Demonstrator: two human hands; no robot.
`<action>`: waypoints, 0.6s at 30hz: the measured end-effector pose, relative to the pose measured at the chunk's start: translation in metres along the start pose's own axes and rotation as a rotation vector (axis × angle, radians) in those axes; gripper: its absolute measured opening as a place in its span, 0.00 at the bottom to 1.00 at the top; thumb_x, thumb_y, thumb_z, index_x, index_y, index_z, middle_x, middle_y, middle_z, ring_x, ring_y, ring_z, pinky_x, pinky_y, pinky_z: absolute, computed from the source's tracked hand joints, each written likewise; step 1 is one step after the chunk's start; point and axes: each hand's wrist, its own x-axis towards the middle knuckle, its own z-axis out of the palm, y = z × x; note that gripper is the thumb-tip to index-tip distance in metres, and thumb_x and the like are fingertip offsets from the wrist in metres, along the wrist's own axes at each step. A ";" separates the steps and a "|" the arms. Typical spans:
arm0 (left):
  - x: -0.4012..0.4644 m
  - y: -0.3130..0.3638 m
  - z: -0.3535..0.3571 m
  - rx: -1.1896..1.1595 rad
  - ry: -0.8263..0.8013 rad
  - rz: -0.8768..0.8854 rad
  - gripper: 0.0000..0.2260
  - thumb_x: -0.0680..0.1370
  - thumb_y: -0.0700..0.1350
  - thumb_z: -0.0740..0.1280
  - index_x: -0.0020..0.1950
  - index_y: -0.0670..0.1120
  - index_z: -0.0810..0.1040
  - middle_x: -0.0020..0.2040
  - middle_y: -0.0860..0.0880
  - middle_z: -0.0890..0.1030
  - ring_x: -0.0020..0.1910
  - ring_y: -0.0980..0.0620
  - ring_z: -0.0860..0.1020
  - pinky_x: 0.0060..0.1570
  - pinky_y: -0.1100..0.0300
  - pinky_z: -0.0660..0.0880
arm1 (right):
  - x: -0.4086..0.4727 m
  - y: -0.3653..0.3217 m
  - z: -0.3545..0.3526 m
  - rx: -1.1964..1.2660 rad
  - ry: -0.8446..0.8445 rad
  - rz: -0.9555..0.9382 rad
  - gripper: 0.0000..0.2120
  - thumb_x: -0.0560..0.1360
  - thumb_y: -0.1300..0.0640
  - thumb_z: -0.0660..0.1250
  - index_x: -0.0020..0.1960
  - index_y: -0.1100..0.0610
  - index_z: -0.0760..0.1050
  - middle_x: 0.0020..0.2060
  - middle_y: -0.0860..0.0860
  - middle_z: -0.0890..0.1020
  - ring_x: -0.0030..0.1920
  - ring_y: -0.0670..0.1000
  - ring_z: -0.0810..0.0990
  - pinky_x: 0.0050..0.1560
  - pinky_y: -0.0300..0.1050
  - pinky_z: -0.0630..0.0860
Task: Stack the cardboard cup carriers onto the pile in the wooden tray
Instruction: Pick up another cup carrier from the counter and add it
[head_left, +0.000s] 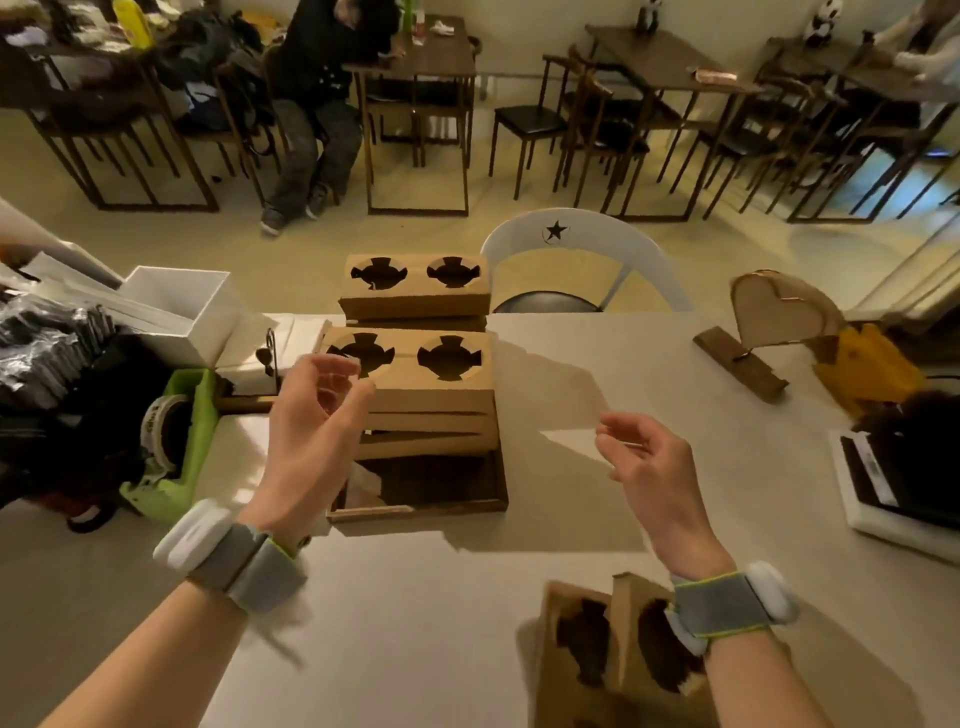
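Note:
A pile of brown cardboard cup carriers sits in the dark wooden tray at mid-table; each carrier has two round cut-out holes. A second pile of carriers stands just behind it at the table's far edge. Another carrier lies near the front edge, partly under my right wrist. My left hand hovers at the near pile's left side, fingers curled and apart, holding nothing. My right hand floats to the right of the tray, fingers loosely apart, empty.
A green tape dispenser and a white box stand left of the tray. A wooden heart stand and a yellow object sit at the right, with a white tablet-like device nearer. A white chair is behind the table.

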 end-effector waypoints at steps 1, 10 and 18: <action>-0.012 0.006 0.013 -0.008 -0.081 0.027 0.10 0.78 0.49 0.65 0.57 0.48 0.73 0.53 0.48 0.76 0.51 0.54 0.76 0.46 0.62 0.74 | -0.010 0.011 -0.015 -0.003 0.052 0.029 0.08 0.76 0.57 0.69 0.54 0.51 0.81 0.49 0.48 0.84 0.51 0.49 0.82 0.53 0.55 0.81; -0.127 0.011 0.127 -0.004 -0.691 -0.048 0.08 0.79 0.48 0.65 0.55 0.47 0.74 0.50 0.49 0.77 0.49 0.51 0.77 0.46 0.59 0.78 | -0.115 0.133 -0.100 -0.296 0.338 0.273 0.12 0.75 0.59 0.68 0.57 0.57 0.80 0.50 0.52 0.81 0.54 0.56 0.80 0.55 0.46 0.74; -0.183 0.001 0.162 0.000 -0.940 -0.144 0.10 0.78 0.51 0.65 0.56 0.49 0.71 0.49 0.49 0.79 0.48 0.49 0.80 0.46 0.54 0.82 | -0.163 0.188 -0.119 -0.307 0.275 0.459 0.20 0.77 0.49 0.64 0.67 0.53 0.72 0.62 0.53 0.75 0.63 0.56 0.71 0.63 0.55 0.72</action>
